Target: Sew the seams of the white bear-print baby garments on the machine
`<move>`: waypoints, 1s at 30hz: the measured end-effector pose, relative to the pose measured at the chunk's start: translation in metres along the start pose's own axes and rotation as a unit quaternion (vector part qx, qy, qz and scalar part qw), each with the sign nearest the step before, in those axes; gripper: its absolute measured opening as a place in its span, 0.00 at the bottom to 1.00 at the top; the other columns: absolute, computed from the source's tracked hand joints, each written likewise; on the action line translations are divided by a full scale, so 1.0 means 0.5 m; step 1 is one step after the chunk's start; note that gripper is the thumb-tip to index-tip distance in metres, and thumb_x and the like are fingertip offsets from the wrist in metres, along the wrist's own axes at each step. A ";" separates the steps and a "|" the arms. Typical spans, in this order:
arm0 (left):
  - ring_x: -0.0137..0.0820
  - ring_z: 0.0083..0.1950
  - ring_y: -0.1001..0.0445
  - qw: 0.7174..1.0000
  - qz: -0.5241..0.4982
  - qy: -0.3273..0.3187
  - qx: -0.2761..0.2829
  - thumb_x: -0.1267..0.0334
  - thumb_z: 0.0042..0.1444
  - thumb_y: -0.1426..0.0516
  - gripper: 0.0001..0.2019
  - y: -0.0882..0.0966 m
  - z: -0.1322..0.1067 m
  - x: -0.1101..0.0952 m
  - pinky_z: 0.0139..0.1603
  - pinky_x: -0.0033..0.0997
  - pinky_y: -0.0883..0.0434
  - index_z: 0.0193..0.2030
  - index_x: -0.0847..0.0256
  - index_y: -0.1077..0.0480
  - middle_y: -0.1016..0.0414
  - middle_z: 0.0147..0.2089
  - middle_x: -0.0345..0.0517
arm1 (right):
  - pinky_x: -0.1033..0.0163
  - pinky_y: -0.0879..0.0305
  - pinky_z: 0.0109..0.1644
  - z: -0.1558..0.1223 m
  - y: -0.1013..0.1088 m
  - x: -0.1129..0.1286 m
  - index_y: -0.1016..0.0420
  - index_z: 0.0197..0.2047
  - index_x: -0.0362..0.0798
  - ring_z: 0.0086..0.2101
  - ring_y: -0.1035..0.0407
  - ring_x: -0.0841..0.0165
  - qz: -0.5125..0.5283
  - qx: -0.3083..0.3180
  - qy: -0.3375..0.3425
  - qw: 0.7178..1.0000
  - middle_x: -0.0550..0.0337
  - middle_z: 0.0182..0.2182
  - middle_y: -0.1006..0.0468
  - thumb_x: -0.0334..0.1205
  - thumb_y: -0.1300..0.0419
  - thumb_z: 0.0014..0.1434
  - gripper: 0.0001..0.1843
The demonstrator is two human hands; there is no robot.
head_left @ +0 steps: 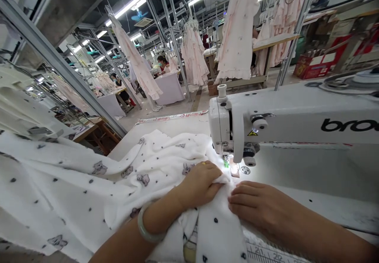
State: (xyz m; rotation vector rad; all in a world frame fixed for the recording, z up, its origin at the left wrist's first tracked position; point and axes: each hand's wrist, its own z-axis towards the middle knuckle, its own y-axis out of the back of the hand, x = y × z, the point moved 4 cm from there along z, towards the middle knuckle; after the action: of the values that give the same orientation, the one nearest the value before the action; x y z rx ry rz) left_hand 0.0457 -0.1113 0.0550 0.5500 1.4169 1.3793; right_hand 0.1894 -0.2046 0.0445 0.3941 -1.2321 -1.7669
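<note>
White plush fabric (166, 156) printed with small grey animals and dark dots lies in folds over the sewing table. My left hand (201, 182), with a bracelet on its wrist, pinches the fabric just in front of the needle area. On the fabric's right edge, my right hand (251, 201) has its fingers together and bent over the cloth; its thumb is hidden. Both hands are close to the green-tinted presser foot (226, 162) of a white sewing machine (284, 117). The cloth reaches the foot, but whether it lies under it I cannot tell.
A ruler strip (266, 252) runs along the table's front edge. More of the fabric hangs at the left beside a slanted metal post (65, 65). Pale pink garments (238, 30) hang beyond the machine. People (162, 63) sit at tables farther back. A red box (315, 64) stands at right.
</note>
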 end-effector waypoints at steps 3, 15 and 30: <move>0.33 0.45 0.26 0.999 -0.045 -0.019 -0.004 0.71 0.63 0.46 0.07 0.002 0.002 0.001 0.54 0.34 0.31 0.35 0.61 0.28 0.21 0.42 0.46 | 0.57 0.29 0.49 0.001 0.001 0.002 0.22 0.45 0.49 0.41 0.26 0.63 0.003 0.010 0.003 1.000 0.54 0.37 0.19 0.26 0.51 0.69 0.17; 0.38 0.55 0.29 0.983 0.136 -0.097 0.079 0.74 0.61 0.47 0.16 -0.012 -0.005 -0.013 0.57 0.40 0.35 0.53 0.62 0.27 0.22 0.50 0.49 | 0.52 0.30 0.57 -0.002 -0.001 -0.017 0.21 0.47 0.49 0.42 0.24 0.62 -0.034 -0.038 0.002 0.999 0.55 0.37 0.17 0.27 0.51 0.71 0.17; 0.31 0.39 0.29 0.990 -0.071 0.109 -0.044 0.69 0.62 0.44 0.13 -0.009 0.020 0.026 0.44 0.31 0.31 0.25 0.60 0.36 0.29 0.32 0.41 | 0.50 0.30 0.61 -0.001 0.006 -0.032 0.20 0.47 0.49 0.48 0.23 0.60 -0.004 -0.036 -0.056 0.998 0.53 0.47 0.17 0.34 0.50 0.73 0.16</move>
State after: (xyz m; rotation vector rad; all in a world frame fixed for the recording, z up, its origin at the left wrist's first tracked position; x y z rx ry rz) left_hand 0.0512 -0.0964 0.0484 0.2402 1.5293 1.4108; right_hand 0.1995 -0.1920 0.0432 0.2606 -1.2426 -1.8552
